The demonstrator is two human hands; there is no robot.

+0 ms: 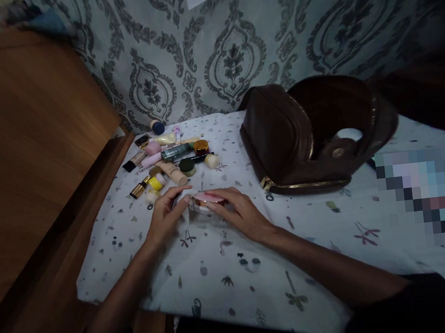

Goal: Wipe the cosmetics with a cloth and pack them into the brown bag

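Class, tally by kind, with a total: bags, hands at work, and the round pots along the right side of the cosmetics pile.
Bags: 1 (brown bag)
Hands: 2 (left hand, right hand)
Pots: 3 (amber pot, green pot, cream pot)
Total: 6

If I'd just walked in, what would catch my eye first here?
Probably the big dark-brown leather-look bag with gold zips, gaping open on the right. Then the scatter of small tubes and jars at the back left. In the middle, the right hand grips a flat, shiny-rimmed pink case beside thin white cloth in the left hand.
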